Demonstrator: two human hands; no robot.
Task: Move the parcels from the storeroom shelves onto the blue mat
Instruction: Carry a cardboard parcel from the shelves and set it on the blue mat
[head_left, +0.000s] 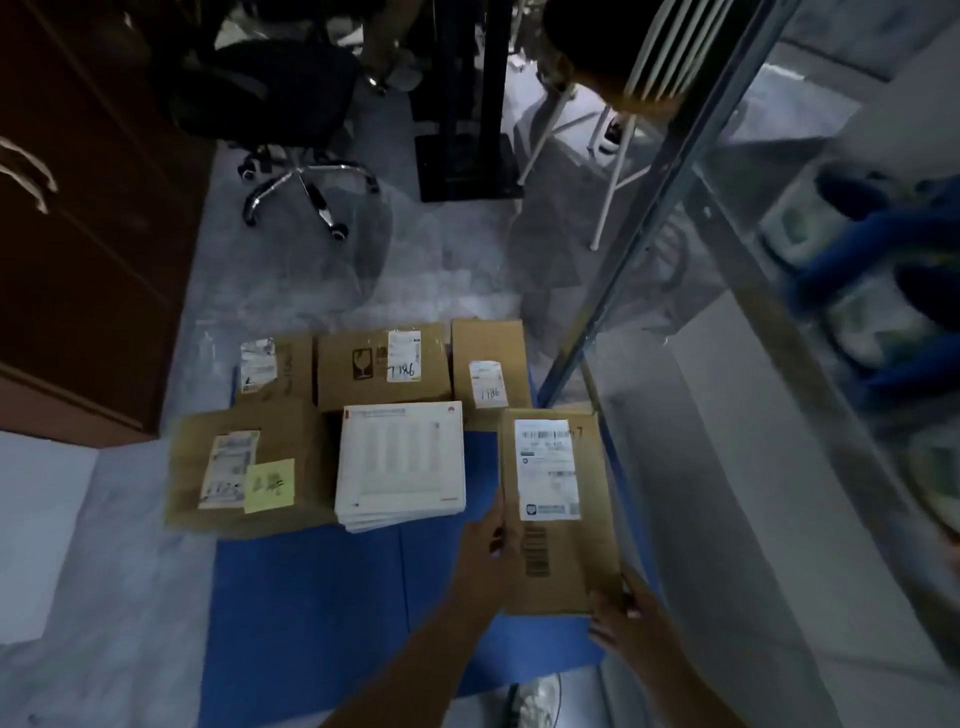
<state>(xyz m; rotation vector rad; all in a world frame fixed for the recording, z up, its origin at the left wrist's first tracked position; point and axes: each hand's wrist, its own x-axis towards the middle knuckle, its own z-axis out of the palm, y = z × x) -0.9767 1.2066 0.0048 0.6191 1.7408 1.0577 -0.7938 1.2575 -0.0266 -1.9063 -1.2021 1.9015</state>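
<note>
While two hands (485, 556) (623, 623) grip one parcel (563, 561), five others (275, 369) (382, 366) (491, 364) (244, 467) (400, 462) fill the mat (311, 597).

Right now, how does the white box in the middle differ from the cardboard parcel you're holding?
The white box is pale and nearly square with a printed table on top; the cardboard parcel is brown, longer than wide, with a shipping label and barcode. The white box lies free on the blue mat; the cardboard parcel is gripped by the left hand and right hand. Both are flat, printed side up.
</note>
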